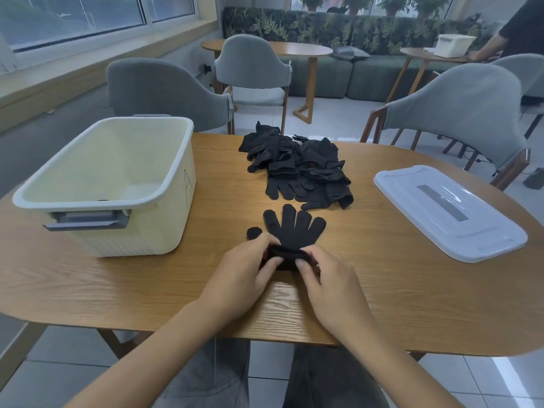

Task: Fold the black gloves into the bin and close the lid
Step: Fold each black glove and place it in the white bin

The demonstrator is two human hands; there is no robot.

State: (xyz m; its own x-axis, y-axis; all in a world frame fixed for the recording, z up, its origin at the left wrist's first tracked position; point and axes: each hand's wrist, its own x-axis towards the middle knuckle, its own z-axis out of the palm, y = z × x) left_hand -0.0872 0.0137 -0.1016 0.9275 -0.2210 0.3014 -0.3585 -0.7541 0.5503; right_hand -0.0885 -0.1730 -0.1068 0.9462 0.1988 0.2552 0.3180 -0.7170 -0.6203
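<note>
On the left of the wooden table stands the cream bin, open-topped, with something small and dark just visible at its bottom. Near the front edge a black glove lies flat, fingers pointing away, its cuff rolled up and pinched in the grip of the left hand and the right hand, while the pile of gloves sits just beyond. At the right, well apart from the bin, the translucent lid lies flat.
</note>
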